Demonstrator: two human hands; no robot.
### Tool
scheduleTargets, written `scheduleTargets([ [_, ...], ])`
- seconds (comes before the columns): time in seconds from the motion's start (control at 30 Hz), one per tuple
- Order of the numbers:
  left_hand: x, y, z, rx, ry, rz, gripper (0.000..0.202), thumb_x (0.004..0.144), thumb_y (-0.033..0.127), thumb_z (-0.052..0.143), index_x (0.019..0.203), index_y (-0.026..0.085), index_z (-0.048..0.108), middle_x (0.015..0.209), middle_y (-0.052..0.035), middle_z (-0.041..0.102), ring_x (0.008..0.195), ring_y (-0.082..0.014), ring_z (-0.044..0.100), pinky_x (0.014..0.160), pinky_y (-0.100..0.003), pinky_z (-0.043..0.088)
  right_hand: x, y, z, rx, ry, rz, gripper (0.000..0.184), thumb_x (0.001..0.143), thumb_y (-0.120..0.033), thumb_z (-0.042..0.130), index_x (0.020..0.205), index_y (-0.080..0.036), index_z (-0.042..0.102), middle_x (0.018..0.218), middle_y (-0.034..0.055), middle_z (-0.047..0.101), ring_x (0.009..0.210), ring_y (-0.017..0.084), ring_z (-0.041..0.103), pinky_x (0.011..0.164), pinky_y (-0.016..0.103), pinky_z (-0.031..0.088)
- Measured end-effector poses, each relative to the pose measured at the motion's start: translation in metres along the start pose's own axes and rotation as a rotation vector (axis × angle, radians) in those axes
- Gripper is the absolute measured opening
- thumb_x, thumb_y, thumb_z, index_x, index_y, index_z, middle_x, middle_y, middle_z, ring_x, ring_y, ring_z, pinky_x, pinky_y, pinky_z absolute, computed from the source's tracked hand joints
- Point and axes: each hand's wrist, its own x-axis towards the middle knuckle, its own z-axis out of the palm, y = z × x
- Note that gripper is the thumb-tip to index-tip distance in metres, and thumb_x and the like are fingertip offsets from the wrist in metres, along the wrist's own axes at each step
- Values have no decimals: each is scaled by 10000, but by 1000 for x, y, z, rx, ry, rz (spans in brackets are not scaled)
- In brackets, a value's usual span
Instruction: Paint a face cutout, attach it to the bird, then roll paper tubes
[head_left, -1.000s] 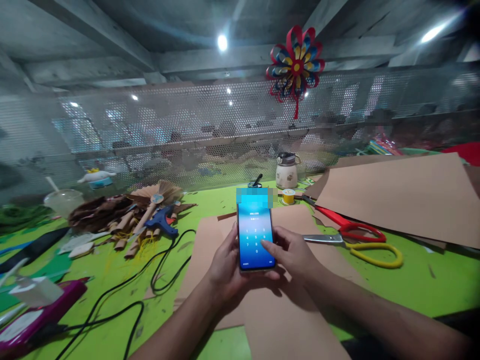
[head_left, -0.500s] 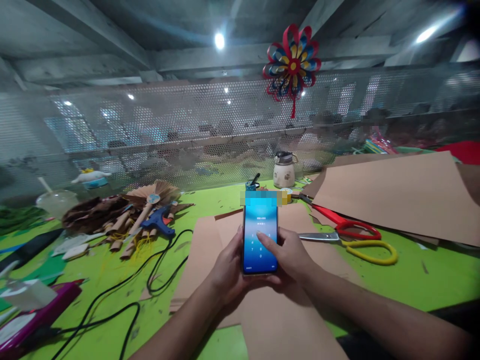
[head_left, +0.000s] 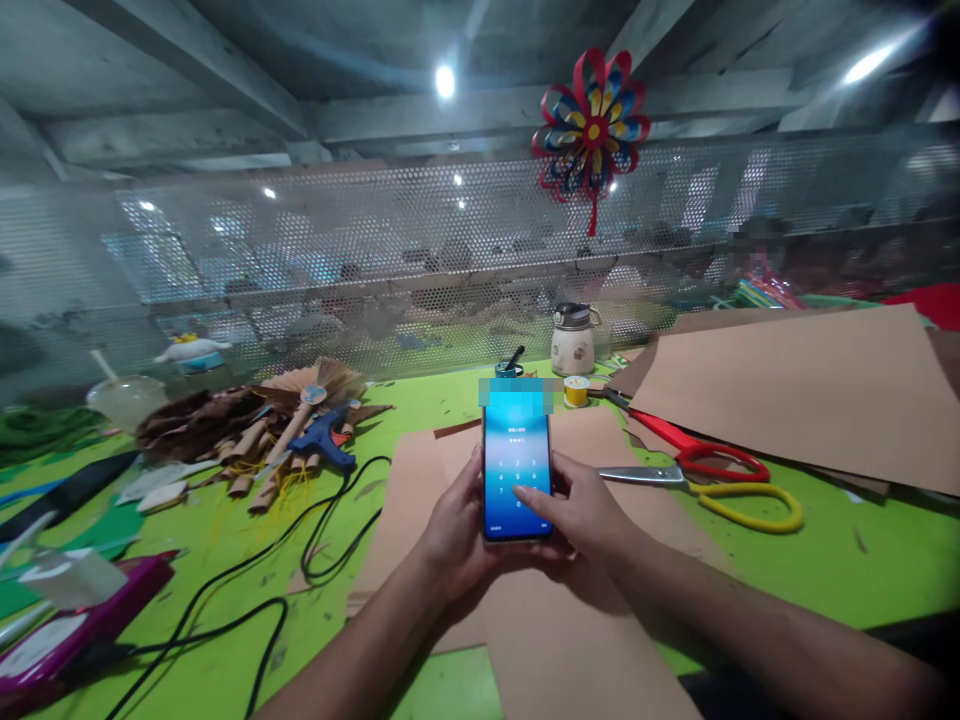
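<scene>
A phone (head_left: 516, 470) with a lit blue keypad screen is held upright above brown card sheets (head_left: 555, 620). My left hand (head_left: 450, 530) wraps round its left edge and back. My right hand (head_left: 581, 510) cups the right edge, with its thumb lying across the lower part of the screen. Both forearms reach in from the bottom of the view.
The green table (head_left: 885, 560) carries red scissors (head_left: 690, 448) and yellow scissors (head_left: 735, 495) at right, large brown card (head_left: 810, 390) behind them, a blue glue gun (head_left: 322, 438) with black cable (head_left: 247, 590), brown paper fans (head_left: 225, 420), a pink case (head_left: 82, 630), a jug (head_left: 574, 340). A mesh screen (head_left: 375, 260) stands behind.
My right thumb has shifted over the phone's keypad from key to key. The phone swayed slightly right and back. Nothing on the table has moved.
</scene>
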Motion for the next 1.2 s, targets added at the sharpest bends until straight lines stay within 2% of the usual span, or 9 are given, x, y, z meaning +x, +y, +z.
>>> scheduleTargets([
  [0.13, 0, 0, 0, -6, -14, -3, 644, 939, 568, 323, 1223, 46, 571, 1103, -249, 660, 876, -375, 684, 773, -577, 523, 0, 1, 1, 16, -4, -11, 430, 760, -438, 694, 1052, -135, 608, 945, 96, 702, 817, 225, 659, 707, 348, 553],
  [0.3, -2, 1, 2, -17, 32, -14, 653, 931, 579, 340, 1230, 45, 568, 1073, -236, 671, 832, -361, 690, 779, -576, 519, -1, -2, 1, 37, -9, -35, 425, 817, -495, 623, 1013, -117, 617, 902, 97, 691, 769, 202, 639, 660, 312, 534],
  [0.43, -3, 2, 5, -30, 77, -11, 607, 940, 553, 345, 1239, 72, 564, 1076, -214, 675, 834, -341, 690, 736, -545, 544, -3, -3, 1, 50, -20, -40, 416, 835, -516, 597, 1004, -137, 616, 853, 66, 674, 712, 170, 611, 605, 272, 508],
  [0.57, -4, 3, 7, -39, 87, -4, 583, 944, 534, 353, 1249, 81, 556, 1069, -210, 678, 845, -350, 688, 721, -560, 546, -4, -4, 0, 21, -15, -16, 412, 848, -540, 571, 969, -149, 613, 802, 45, 657, 642, 146, 581, 536, 248, 468],
  [0.97, -3, 0, 4, -100, 22, 56, 495, 962, 466, 362, 1271, 130, 555, 1061, -180, 691, 901, -365, 676, 697, -576, 549, -4, 2, 1, 34, -52, -48, 432, 891, -533, 518, 1068, -146, 588, 875, 73, 674, 739, 178, 627, 610, 290, 503],
  [1.03, -4, 2, 3, -121, 8, 49, 495, 966, 466, 351, 1279, 141, 554, 1091, -179, 683, 931, -366, 668, 715, -581, 543, -3, 3, 0, 16, -26, -86, 402, 904, -511, 507, 1087, -159, 574, 934, 78, 668, 784, 189, 633, 653, 317, 521],
  [1.1, -4, 4, 3, -138, -28, 30, 515, 966, 479, 340, 1297, 141, 544, 1129, -191, 666, 970, -372, 655, 759, -600, 522, -1, 3, -3, -77, 90, -186, 379, 914, -470, 507, 1151, -177, 550, 1044, 93, 641, 889, 211, 623, 726, 359, 529],
  [1.2, -4, 6, 1, -131, -55, 21, 582, 954, 521, 338, 1273, 87, 559, 1129, -232, 652, 994, -392, 639, 808, -614, 487, -1, 0, -9, -328, 314, -481, 348, 911, -367, 533, 1217, -200, 539, 1177, 109, 562, 1093, 247, 539, 889, 439, 484],
])
